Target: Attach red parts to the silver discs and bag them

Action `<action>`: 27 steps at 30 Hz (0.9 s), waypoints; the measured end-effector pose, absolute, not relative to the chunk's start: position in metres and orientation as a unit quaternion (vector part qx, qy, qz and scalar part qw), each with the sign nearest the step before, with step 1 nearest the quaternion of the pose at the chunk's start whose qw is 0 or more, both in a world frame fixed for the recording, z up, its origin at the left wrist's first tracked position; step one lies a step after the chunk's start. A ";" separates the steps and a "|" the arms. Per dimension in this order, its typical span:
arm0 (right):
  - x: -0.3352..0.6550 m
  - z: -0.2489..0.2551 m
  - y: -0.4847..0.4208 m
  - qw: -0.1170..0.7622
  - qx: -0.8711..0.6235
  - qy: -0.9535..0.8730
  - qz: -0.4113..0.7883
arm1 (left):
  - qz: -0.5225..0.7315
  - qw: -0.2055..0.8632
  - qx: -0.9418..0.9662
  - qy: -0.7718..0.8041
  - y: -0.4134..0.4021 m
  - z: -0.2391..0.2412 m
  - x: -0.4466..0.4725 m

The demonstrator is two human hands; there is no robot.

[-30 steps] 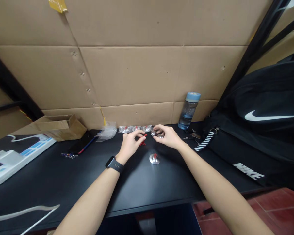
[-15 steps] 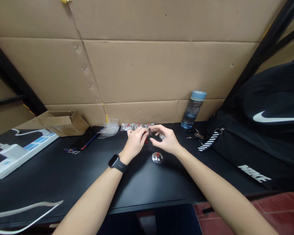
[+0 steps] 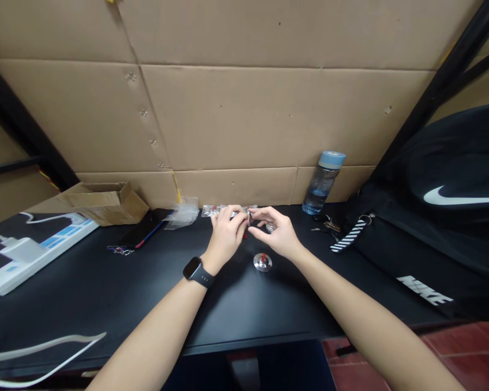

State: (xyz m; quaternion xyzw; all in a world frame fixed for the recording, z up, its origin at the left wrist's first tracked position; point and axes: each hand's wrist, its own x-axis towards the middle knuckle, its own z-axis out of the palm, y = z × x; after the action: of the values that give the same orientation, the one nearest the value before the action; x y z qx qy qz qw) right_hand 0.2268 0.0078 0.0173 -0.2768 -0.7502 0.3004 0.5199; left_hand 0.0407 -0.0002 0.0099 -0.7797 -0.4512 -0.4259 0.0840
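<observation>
A small metal finger cymbal (image 3: 250, 218), seen nearly edge-on, is between my two hands above the table. My left hand (image 3: 227, 232), with a dark smartwatch on the wrist, pinches it from the left. On the other side, my right hand (image 3: 279, 232) curves its thumb and fingers around the rim. Much of the cymbal is covered by my fingers. Below them another finger cymbal (image 3: 263, 262) with a red loop lies on the black table (image 3: 228, 309). Behind my hands sit several wrapped cymbals in clear packets (image 3: 209, 210), partly hidden. A further shiny disc (image 3: 270, 228) shows through my right hand's fingers.
Clear plastic bags (image 3: 183, 213), a phone (image 3: 146, 229), an open cardboard box (image 3: 106, 203) and a power strip (image 3: 41, 258) are on the left. To the right stand a water bottle (image 3: 323, 184), keys (image 3: 329, 225) and a black backpack (image 3: 424, 239). Cardboard (image 3: 228, 119) lines the back.
My left hand's fingers have curled further over the held cymbal, which now shows less. My right hand and the cymbal on the table are nearly where they were.
</observation>
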 end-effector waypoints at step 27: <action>0.239 0.021 0.017 0.415 -0.313 -0.841 0.152 | -0.343 -0.006 -0.839 -0.423 0.000 0.016 0.030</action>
State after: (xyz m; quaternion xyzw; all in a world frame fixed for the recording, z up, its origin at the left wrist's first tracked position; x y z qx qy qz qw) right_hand 0.2391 0.0169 0.0212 -0.3132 -0.8406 0.1516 0.4150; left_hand 0.0304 -0.0002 0.0156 -0.8387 -0.4231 -0.3427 -0.0062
